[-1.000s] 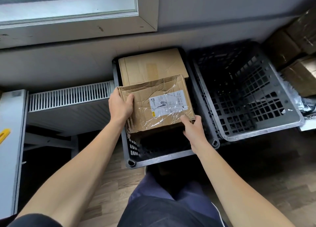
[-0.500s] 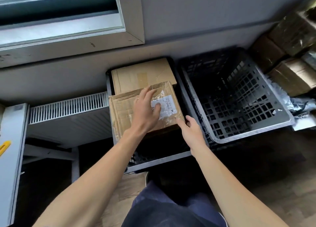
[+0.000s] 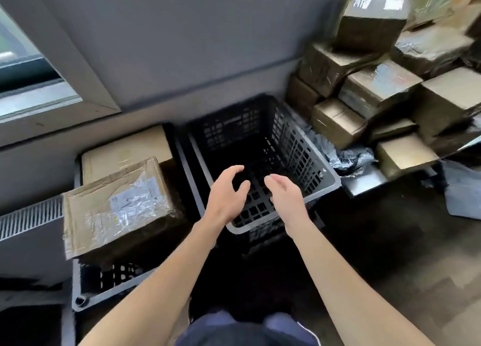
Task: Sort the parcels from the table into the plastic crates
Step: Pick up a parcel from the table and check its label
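Parcels sit in two places: two in the left crate (image 3: 86, 297) and a large heap on the right. Far left, a window frame (image 3: 65, 59) slants down the grey wall, and below it a ribbed radiator (image 3: 28, 219) runs along the left edge. Just right of the radiator, the left crate holds a crumpled taped parcel (image 3: 114, 207) with a white label under clear film; it lies tilted on the crate's near part, its left corner overhanging the rim. Behind it, farther from the person, a smooth brown parcel (image 3: 125, 153) lies flat in the same crate, and the two boxes overlap in this view.

Next to the right, touching or nearly touching the first, stands the right crate (image 3: 322, 186), dark with a grid of openings and a pale rim; nothing shows inside it. Both bare hands hover above its near half. The left hand (image 3: 226, 197) is empty, fingers spread and curled loosely. The right hand (image 3: 286, 197) is just beside it, also empty, fingers straighter and close together, palm turned toward the left hand. The hands do not touch each other or any parcel.

Right of this crate, the heap of parcels (image 3: 377, 85) is stacked high against the wall, many wrapped in shiny tape, with a crumpled grey mailer bag (image 3: 348, 158) wedged between the crate and the pile. Wooden floor (image 3: 390, 280) shows near right.
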Demonstrator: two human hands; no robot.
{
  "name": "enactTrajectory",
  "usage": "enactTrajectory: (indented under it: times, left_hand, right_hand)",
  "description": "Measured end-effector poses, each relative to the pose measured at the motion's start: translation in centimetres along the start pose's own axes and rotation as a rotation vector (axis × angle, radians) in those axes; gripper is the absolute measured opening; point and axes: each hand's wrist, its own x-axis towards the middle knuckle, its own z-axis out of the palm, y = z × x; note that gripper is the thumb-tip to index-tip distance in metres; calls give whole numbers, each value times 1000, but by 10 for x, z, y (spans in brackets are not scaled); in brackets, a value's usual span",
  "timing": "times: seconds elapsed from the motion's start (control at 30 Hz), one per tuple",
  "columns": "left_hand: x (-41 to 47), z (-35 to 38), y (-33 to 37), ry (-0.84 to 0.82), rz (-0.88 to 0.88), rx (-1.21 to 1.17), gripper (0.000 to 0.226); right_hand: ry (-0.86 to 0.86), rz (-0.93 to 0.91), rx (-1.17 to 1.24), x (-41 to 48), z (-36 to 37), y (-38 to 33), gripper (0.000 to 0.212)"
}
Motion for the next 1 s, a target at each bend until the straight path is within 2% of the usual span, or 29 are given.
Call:
enactTrajectory:
  times: [0.17,0.33,0.5,0.63,0.73,0.83,0.97,1.0]
  left_hand:
    - [-3,0,6,44,-48,-16,48]
    - [-7,-48,-26,175,-91,-24,47]
    - [-19,-132,-98,503,-214,-23,42]
    - [-33,-207,-163,673,-420,38,55]
    - [-43,-243,-203,649,-614,3,68]
    - [-46,-252,-229,507,-656,-176,78]
    - [-42,-244,-232,481,-608,-239,46]
    - [-42,-244,-231,495,-595,-238,38]
  right_hand:
    - [-105,-36,-41,-3,8,-7,48]
    - [-205,-29,-133,-11,56,-5,46]
    - [-294,-19,-222,-16,133,-4,48]
    - [-316,-16,-311,-13,190,-3,51]
    - [-291,19,-386,-4,218,-6,57]
    - [-311,67,-444,2,235,-4,59]
    - [-218,37,-443,-9,251,1,19]
    - [-158,4,-422,-14,253,2,17]
